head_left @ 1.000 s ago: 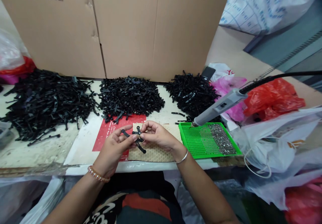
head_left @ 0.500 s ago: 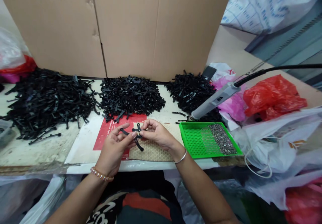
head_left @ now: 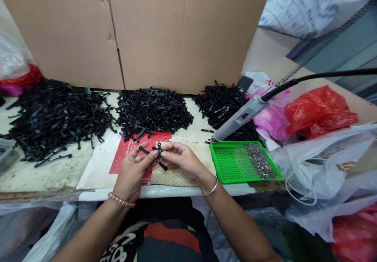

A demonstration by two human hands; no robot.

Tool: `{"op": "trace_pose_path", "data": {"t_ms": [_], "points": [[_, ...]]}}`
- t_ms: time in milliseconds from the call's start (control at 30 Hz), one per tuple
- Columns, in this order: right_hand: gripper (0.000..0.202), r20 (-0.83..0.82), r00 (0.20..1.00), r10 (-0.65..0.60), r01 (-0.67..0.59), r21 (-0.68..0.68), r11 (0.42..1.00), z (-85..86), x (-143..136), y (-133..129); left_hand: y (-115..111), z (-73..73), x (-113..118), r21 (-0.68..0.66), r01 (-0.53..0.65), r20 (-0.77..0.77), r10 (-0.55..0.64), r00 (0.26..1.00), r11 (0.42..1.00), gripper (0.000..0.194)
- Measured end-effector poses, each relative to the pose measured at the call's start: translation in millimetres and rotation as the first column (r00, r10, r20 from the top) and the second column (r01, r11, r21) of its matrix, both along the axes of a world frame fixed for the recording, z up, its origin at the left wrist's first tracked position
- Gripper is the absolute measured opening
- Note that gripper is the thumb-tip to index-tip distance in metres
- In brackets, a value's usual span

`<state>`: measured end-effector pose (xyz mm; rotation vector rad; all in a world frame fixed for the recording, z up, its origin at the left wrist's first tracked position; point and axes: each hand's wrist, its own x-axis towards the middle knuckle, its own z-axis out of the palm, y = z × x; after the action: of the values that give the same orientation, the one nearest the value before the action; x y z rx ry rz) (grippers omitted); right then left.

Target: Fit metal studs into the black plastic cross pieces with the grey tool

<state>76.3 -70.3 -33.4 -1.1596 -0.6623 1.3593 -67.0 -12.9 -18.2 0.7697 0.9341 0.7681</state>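
Between my two hands are narrow black plastic arms (head_left: 162, 163) with round holed ends, crossed over one another. My left hand (head_left: 133, 167) pinches them from the left with thumb and fingers. From the right, my right hand (head_left: 183, 159) grips a short black piece (head_left: 159, 147) that stands up at the crossing. Fingertips partly hide where the pieces meet. Below the hands lies a tan honeycomb-patterned pad (head_left: 176, 175), beside a red printed sheet (head_left: 118, 162).
Behind are a left pile (head_left: 59, 116), a middle pile (head_left: 153, 110) and a right pile (head_left: 218, 107) of black parts. A green tray (head_left: 215, 163) holds small metal screws. A grey electric screwdriver (head_left: 238, 118) hangs over its far edge. Plastic bags (head_left: 321, 110) crowd the right.
The short black piece has turned more upright over the longer arms, and both hands have shifted slightly. The electric screwdriver has swung a little to the left.
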Motion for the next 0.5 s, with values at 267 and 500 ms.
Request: {"op": "trace_pose_path", "data": {"t_ms": [267, 500], "points": [[0.041, 0.028, 0.991, -0.133, 0.132, 0.033, 0.991, -13.8, -20, -13, 0, -0.1, -2, 0.075, 0.035, -0.077, -0.029, 0.997, 0.997, 0.065], [0.039, -0.025, 0.998, -0.064, 0.064, 0.025, 0.998, -7.5, -11, -14, 0, 3.6, -6, 0.18, 0.089, -0.124, -0.067, 0.99, 0.98, 0.062]]}}
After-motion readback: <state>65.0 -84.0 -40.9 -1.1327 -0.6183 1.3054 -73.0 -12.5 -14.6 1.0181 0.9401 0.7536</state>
